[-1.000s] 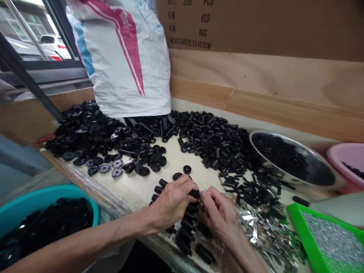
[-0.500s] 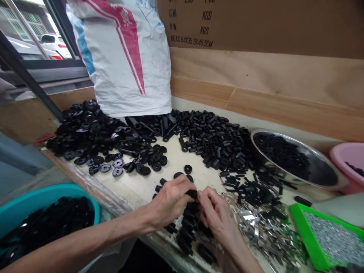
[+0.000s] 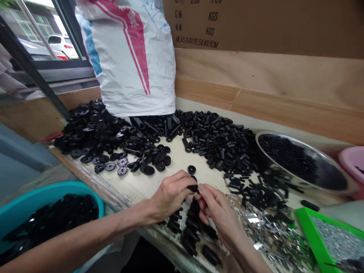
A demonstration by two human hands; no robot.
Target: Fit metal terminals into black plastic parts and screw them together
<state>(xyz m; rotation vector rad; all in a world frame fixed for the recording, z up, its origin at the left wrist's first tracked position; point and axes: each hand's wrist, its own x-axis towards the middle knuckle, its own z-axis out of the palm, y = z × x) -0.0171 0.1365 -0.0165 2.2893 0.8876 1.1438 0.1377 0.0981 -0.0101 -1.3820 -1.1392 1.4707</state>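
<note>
Head view: left hand (image 3: pixel 172 191) clamps a black part (image 3: pixel 192 188), right hand (image 3: pixel 214 204) pinched together at its end

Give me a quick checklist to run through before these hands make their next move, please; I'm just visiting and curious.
1. Left hand gripping the black part: ok, held between thumb and fingers.
2. Right hand at that part's end: ok, its fingertips are pinched there.
3. What the right fingertips pinch: cannot tell, too small and partly hidden.
4. Metal strips close to the right hand: ok, beside it.
5. Those strips neatly sorted: not ok, they lie in a jumble.
6. Green tray stocked: ok, it holds small silvery pieces.
</note>
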